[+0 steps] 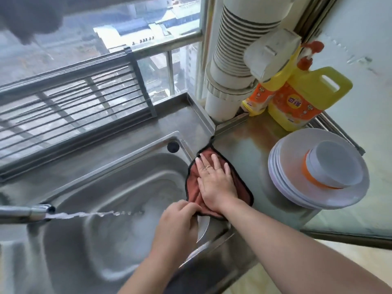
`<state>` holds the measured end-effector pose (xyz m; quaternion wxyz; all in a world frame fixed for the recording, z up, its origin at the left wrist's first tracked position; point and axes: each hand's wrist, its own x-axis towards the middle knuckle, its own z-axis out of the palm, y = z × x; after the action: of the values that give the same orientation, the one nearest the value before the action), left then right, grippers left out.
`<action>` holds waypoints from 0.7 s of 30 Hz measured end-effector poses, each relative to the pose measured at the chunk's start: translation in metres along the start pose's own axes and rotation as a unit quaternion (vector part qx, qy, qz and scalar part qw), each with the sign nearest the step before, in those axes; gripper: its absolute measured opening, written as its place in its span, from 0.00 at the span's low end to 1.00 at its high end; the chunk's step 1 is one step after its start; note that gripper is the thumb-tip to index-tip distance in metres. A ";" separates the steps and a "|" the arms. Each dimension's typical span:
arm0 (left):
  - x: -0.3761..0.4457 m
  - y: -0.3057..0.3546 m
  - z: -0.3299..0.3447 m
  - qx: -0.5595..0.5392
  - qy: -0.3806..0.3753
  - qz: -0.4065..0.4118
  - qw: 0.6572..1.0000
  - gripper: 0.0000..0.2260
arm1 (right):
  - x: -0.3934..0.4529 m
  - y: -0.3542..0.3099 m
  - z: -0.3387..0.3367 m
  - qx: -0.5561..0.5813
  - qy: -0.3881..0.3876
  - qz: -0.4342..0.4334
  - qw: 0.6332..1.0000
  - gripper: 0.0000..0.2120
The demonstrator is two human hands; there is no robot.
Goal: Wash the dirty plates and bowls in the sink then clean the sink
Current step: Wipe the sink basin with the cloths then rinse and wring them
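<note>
While my right hand (214, 183) lies flat with its fingers straight and spread on the reddish-brown cloth (241, 187), my left hand (179, 217) pinches the cloth's near corner, fingers curled round it. So one grip presses open-palmed and the other holds a fold. The cloth lies over the right rim of the sink (118, 166), half onto the steel tabletop (239, 145).

Outward from the cloth, the basin looks bare: I see no plates or bowls left in it, only wet steel and a soapy sheen. The tap (27, 212), at the left edge, is running, and its stream (95, 214) arcs into the basin. By the tabletop's right edge stands a stack of white plates (297, 192), and upside down on it two nested bowls (335, 164), the lower one orange-rimmed. They look clean, so I judge the washing done and the wiping of the sink under way; the basin itself, its other rims and the tap likely remain.

Counting: one cloth, one tap, one basin. The plates I count by their edges as about five, though I cannot be sure. Two bowls. Two yellow detergent bottles (301, 102) stand in the far right corner, beside a white pipe (231, 66). One wire rack (70, 102) runs along the far edge, under the window.
</note>
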<state>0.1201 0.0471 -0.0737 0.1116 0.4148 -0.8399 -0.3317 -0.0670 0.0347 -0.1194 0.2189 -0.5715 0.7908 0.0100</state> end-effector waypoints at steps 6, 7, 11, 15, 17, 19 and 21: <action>0.074 -0.014 -0.023 -0.058 0.100 -0.097 0.989 0.14 | 0.106 -0.036 -0.031 -0.028 0.003 -0.055 0.998 0.28; 0.083 -0.015 -0.025 -0.060 0.110 -0.101 0.987 0.14 | 0.120 -0.040 -0.035 -0.035 0.002 -0.066 0.997 0.28; 0.111 -0.022 -0.025 -0.062 0.127 -0.121 0.983 0.14 | 0.160 -0.048 -0.050 -0.067 -0.004 -0.123 0.990 0.29; 0.113 -0.022 -0.017 -0.070 0.117 -0.142 0.980 0.13 | 0.169 -0.045 -0.051 -0.080 -0.002 -0.149 0.986 0.29; 0.104 -0.020 -0.010 -0.061 0.093 -0.144 0.983 0.11 | 0.161 -0.042 -0.048 -0.072 0.005 -0.151 0.986 0.30; 0.091 -0.018 -0.003 -0.044 0.061 -0.128 0.989 0.05 | 0.142 -0.034 -0.042 -0.060 0.016 -0.144 0.988 0.31; 0.076 -0.012 0.004 -0.035 0.033 -0.092 0.995 0.05 | 0.116 -0.022 -0.035 -0.054 0.014 -0.131 0.990 0.32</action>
<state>0.0778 -0.0154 -0.0912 0.1229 0.4965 -0.7820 -0.3561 -0.0882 -0.0867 -0.1237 0.1765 -0.6815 0.7101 0.0158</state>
